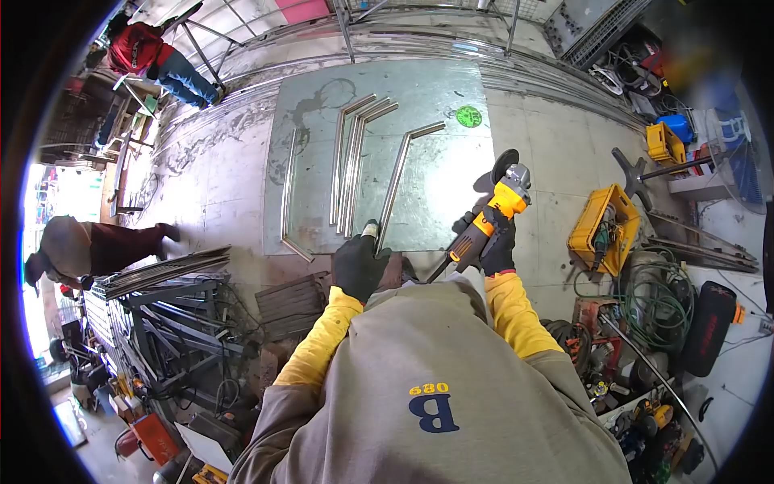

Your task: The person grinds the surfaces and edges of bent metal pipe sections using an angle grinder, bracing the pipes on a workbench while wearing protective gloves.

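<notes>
My right hand [500, 245], in a black glove, is closed around the body of a yellow and black angle grinder [509, 196]. The grinder's dark disc [505, 164] points away from me, over the right edge of a metal sheet [451, 194]. My left hand [359, 268], gloved too, grips the near end of a bent metal tube [395, 181], which lies on the sheet. Left of that tube lie several similar bent tubes [351, 169] side by side. Another bent tube [287, 189] lies apart near the sheet's left edge.
A yellow crate [605, 230] with tools stands at right, near coiled green hose [657, 294]. Metal frames [177, 323] and bars are piled at left. One person [105, 248] bends at left; another person in red [145, 52] stands at far left. A green round sticker [468, 117] marks the sheet.
</notes>
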A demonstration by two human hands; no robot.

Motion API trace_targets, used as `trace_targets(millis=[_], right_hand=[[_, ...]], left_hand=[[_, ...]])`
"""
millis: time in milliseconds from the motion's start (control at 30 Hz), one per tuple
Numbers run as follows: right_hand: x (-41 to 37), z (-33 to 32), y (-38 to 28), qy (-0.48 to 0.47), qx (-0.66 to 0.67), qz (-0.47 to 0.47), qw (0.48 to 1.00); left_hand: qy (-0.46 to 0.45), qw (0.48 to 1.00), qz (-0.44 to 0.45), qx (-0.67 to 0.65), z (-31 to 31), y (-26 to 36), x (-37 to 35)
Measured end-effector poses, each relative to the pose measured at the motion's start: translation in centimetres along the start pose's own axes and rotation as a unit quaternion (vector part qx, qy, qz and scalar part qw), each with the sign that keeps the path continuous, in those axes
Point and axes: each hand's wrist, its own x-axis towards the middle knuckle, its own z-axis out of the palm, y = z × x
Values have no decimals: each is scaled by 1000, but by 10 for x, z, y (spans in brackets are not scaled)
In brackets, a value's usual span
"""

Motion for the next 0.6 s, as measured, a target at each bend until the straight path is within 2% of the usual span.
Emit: trace_targets(millis=[200,333,400,433,500,533,567,600], right_hand=[[-1,-4,0,-27,53,17,998],[-5,7,-2,-3,-5,-6,1000],[-4,5,-1,-7,3,-9,1000],[-1,3,4,-3,4,-11,1000],[3,-6,7,-21,24,19,999],[6,-12,9,-24,10,13,1000],[9,-13,14,-22,-4,4,1000],[9,-13,14,-30,22,3,999]], left_hand=[[-8,1000,4,5,2,-5,-1],[-9,1000,1,14,-6,-2,1],[-39,997,-52,-52,-14,-1,-2],[-43,996,-49,-53,-11,-15,-7],[-74,985,31,-152,1,-55,-13],[-39,956,-8,-290,-1,-58,-15],[-14,905,-52,-422,-6,-52,-18],[24,883,-101,-459,-17,-31,-19]])
